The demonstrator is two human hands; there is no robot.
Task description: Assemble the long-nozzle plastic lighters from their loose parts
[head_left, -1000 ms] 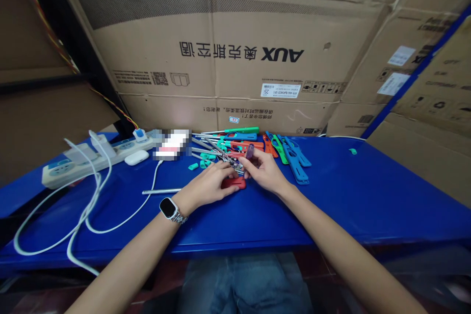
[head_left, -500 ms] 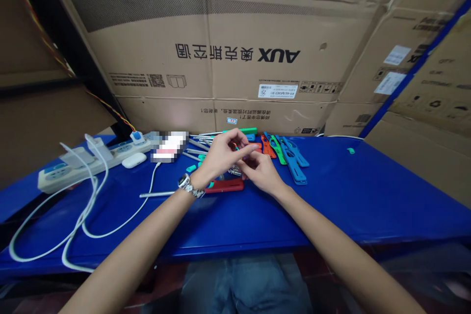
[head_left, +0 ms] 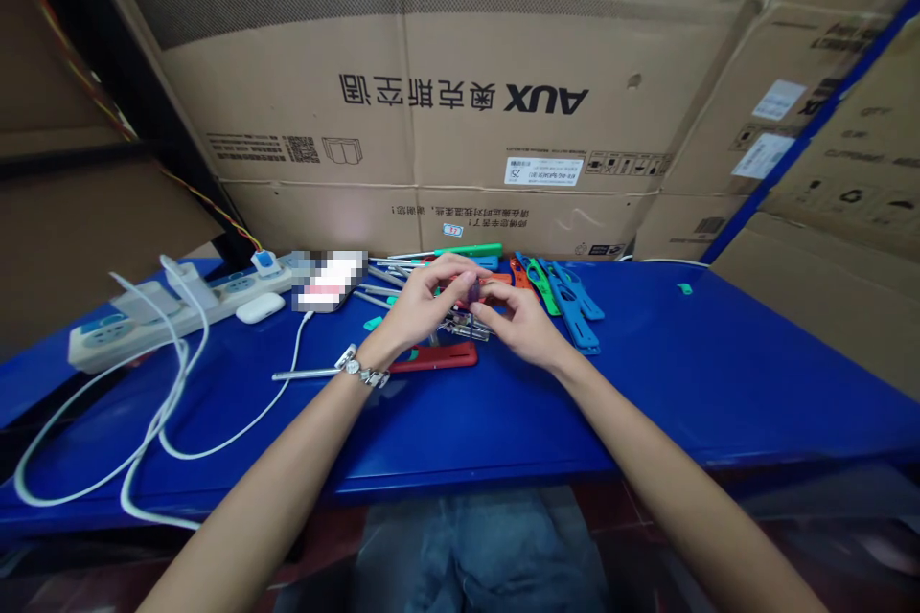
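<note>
Looks like a makeshift indoor workshop corner; walled in behind and at the right by cardboard [head_left: 460,34], marked with air conditioner print [head_left: 464,94] standing upside down; fitted with 1 glossy blue table [head_left: 682,374]; strewn with bright plastic handles [head_left: 573,311], metal rods [head_left: 380,291] and small loose parts [head_left: 467,327], as at a repair bench; supplied by a power strip [head_left: 234,285] with white cables [head_left: 43,503], near an earphone case [head_left: 260,307].

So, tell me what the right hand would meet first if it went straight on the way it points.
Most likely the small purple handle just ahead of the right hand, then the left hand beyond; depth between them is hard to judge, and the fingers may already touch the handle.
</note>
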